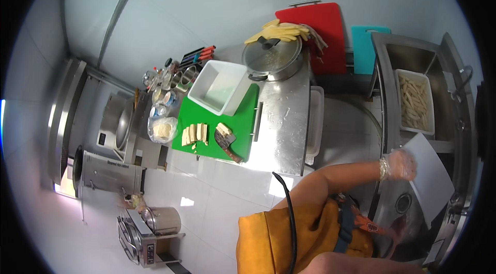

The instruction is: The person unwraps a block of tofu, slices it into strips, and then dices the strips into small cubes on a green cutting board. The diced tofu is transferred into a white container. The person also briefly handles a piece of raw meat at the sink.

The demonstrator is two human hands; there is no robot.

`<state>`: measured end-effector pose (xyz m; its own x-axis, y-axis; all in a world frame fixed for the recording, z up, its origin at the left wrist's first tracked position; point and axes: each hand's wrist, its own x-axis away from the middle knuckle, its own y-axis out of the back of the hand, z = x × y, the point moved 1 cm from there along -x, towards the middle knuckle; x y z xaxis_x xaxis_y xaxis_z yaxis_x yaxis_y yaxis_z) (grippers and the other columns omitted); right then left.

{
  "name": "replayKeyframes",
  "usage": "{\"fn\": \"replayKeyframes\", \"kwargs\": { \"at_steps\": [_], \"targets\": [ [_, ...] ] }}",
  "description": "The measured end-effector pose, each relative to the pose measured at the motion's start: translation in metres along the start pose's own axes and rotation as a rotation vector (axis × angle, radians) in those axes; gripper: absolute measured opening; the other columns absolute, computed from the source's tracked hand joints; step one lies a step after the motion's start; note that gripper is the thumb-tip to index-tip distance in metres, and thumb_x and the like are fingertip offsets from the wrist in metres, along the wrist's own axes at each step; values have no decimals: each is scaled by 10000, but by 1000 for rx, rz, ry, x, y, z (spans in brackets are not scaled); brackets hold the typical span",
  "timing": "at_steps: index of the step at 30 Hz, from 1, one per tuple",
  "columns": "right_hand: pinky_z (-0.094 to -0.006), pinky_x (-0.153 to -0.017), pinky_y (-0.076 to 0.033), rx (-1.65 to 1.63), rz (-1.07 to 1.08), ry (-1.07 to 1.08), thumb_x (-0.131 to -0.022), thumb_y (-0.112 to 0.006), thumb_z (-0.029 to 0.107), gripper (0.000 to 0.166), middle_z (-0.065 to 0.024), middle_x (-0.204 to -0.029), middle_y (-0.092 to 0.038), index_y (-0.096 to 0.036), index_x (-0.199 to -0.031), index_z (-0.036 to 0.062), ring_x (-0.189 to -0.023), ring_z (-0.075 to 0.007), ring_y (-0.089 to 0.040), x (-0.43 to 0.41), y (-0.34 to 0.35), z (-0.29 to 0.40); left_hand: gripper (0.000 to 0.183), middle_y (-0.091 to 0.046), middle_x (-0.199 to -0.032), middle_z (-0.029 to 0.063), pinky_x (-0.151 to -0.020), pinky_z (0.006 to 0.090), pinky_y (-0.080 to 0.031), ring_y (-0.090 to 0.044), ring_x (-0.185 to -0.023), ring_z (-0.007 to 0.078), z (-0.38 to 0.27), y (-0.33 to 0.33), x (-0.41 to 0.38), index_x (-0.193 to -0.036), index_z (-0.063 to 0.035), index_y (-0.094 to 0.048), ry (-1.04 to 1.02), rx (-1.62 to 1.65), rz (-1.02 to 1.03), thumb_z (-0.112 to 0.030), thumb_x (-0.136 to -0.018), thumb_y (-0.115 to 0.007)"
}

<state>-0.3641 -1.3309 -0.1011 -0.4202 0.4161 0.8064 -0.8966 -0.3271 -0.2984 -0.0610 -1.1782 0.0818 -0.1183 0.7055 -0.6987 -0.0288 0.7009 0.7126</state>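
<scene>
My left hand (401, 164), in a clear plastic glove, grips the near edge of a white plastic container (432, 181). This piece is tilted over the stainless steel sink (457, 150), and only its flat white side shows. Below it, a round drain (403, 203) is visible in the basin. My right forearm runs along the bottom edge, with the right hand out of view. In the far basin sits a white tub (417, 132) filled with pale, finger-like pieces, possibly chicken feet (414, 103).
Behind my left side, a steel table (281, 119) bears a green cutting board (248, 107), cut tofu-like strips (194, 133), a cleaver (224, 144), a white bin (219, 86) and a lidded pot (273, 59) with yellow gloves (281, 33). A hose (364, 109) crosses the floor.
</scene>
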Motion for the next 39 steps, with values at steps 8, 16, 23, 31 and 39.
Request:
{"fn": "replayKeyframes", "kwargs": {
  "at_steps": [8, 16, 23, 31, 39],
  "targets": [
    [-332, -693, -495, 120, 16, -10, -837, -593, 228, 328, -55, -1036, -555, -502, -1132, 116, -915, -197, -546, -2, -46, 11, 119, -558, -673, 54, -551, 379, -481, -587, -679, 258, 26, 50, 34, -654, -133, -534, 438, 200, -288, -102, -559, -598],
    [-316, -660, -493, 198, 86, -21, -833, -599, 220, 304, -47, -992, -562, -514, -1102, 106, -868, -181, -549, -8, -73, 23, 277, -604, -732, 90, -578, 338, -490, -592, -639, 210, 46, 53, 140, -939, -13, -581, 1343, 597, -671, 63, -676, -537],
    [-302, -630, -491, 199, 107, -28, -829, -603, 213, 284, -40, -953, -569, -525, -1076, 98, -827, -167, -552, -15, -67, 27, 252, -549, -679, -3, -498, 276, -439, -525, -572, 113, 31, 124, 195, -942, -65, -572, 1788, 788, -1027, 48, -725, -509],
    [-286, -597, -489, 204, 127, -59, -825, -609, 205, 261, -31, -909, -577, -537, -1046, 88, -780, -151, -556, -17, -55, 25, 356, -551, -696, 77, -482, 335, -412, -504, -544, 182, -3, 184, 309, -994, -46, -514, 2045, 240, -964, 3, -644, -557],
    [-269, -563, -486, -56, 115, -14, -821, -614, 197, 239, -23, -865, -584, -549, -1017, 78, -733, -135, -559, 11, 13, 20, 260, -563, -818, 98, -636, 342, -475, -549, -726, 213, -8, 175, 376, -978, -51, -535, 2103, 273, -1234, -201, -766, -550]
  ]
}}
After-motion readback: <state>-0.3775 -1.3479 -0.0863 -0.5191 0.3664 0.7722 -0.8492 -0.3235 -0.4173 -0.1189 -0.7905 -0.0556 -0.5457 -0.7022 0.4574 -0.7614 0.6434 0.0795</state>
